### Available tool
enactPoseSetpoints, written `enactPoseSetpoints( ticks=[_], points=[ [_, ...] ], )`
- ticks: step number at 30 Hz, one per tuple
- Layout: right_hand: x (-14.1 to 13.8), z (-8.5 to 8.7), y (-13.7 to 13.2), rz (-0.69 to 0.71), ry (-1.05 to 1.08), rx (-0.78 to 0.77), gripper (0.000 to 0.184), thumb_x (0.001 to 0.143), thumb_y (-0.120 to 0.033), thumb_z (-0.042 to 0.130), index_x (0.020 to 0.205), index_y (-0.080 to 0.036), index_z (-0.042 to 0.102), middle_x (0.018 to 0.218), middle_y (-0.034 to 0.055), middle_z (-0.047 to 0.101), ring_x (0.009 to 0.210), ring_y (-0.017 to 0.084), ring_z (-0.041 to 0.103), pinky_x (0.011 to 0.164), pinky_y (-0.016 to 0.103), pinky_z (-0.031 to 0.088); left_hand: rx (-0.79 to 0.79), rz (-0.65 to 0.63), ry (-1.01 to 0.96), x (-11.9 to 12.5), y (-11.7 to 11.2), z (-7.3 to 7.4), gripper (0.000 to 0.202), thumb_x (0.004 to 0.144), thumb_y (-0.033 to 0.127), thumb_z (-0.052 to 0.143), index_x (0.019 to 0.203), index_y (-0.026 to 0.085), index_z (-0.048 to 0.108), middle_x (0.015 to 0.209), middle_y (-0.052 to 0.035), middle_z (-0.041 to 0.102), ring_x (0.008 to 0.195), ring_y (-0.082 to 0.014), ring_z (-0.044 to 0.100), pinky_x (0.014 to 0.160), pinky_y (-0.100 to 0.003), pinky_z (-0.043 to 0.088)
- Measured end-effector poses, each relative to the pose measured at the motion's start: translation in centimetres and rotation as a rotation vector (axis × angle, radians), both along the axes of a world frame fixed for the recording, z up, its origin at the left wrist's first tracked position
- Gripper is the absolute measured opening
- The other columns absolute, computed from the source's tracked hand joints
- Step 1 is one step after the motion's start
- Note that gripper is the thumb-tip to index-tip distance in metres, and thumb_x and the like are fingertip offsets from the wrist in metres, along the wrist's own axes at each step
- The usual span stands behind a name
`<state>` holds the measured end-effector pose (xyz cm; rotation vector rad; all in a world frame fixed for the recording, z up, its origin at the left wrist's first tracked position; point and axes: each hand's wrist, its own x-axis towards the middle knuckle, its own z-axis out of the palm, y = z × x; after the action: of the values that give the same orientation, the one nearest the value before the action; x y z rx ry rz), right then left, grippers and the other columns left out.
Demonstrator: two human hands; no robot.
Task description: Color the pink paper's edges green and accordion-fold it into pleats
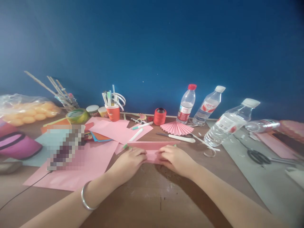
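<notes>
A pink sheet of paper (154, 146) with a crease across it lies between my hands at the middle of the table. My left hand (131, 156), a silver bangle on its wrist, closes its curled fingers on the sheet's left part. On the right part, my right hand (177, 158) also has its fingers bent and pressed together on the paper. Both thumbs are mostly hidden. Just beyond the sheet stands a pleated pink paper fan (177, 128). A white-handled knife (181, 138) rests in front of the fan.
Pink sheets (95, 164) and a blurred-out device with a cable lie left. An orange cup (113, 113) of pens, a red thread spool (160, 116) and water bottles (186, 104) stand along the blue wall. Black-handled scissors (258, 157) lie on a grey mat (256, 183) at right.
</notes>
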<state>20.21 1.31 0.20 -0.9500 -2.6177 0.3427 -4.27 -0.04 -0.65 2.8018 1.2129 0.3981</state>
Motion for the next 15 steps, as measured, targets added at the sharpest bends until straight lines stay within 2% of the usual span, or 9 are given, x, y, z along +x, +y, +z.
enactPoseSetpoints(
  ticks=[6, 11, 13, 15],
  points=[
    [-0.09, -0.49, -0.05, -0.017, 0.003, -0.041, 0.018, 0.092, -0.025, 0.05, 0.091, -0.019, 0.066, 0.094, 0.005, 0.067, 0.092, 0.019, 0.056, 0.082, 0.03, 0.043, -0.012, 0.039, -0.037, 0.17, 0.02, 0.01, 0.019, 0.088, 0.01, 0.049, 0.098, 0.019, 0.063, 0.093, -0.0025, 0.067, 0.087, -0.0187, 0.06, 0.078, -0.032, 0.047],
    [-0.37, -0.44, -0.26, -0.156, -0.004, -0.055, 0.013, 0.09, -0.022, 0.051, 0.096, -0.018, 0.062, 0.089, 0.0053, 0.066, 0.084, 0.019, 0.058, 0.074, 0.029, 0.044, -0.03, 0.086, -0.042, 0.4, -0.14, 0.4, 0.014, 0.088, 0.012, 0.051, 0.087, 0.017, 0.064, 0.082, -0.0027, 0.067, 0.08, -0.0187, 0.062, 0.074, -0.032, 0.049],
    [-0.47, -0.31, -0.25, -0.172, -0.013, -0.046, 0.01, 0.089, -0.023, 0.053, 0.088, -0.018, 0.062, 0.087, 0.0052, 0.064, 0.083, 0.019, 0.058, 0.072, 0.029, 0.043, -0.034, 0.106, -0.04, 0.48, -0.15, 0.55, 0.015, 0.088, 0.014, 0.051, 0.082, 0.017, 0.064, 0.085, -0.0037, 0.066, 0.083, -0.0194, 0.062, 0.077, -0.033, 0.049],
    [-0.5, -0.15, -0.19, -0.162, -0.004, -0.034, 0.011, 0.088, -0.024, 0.056, 0.08, -0.017, 0.06, 0.088, 0.0054, 0.063, 0.085, 0.019, 0.056, 0.074, 0.028, 0.042, -0.033, 0.128, -0.044, 0.57, -0.17, 0.69, 0.016, 0.088, 0.013, 0.05, 0.081, 0.017, 0.064, 0.097, -0.0058, 0.065, 0.092, -0.0203, 0.061, 0.082, -0.034, 0.048]
  ],
)
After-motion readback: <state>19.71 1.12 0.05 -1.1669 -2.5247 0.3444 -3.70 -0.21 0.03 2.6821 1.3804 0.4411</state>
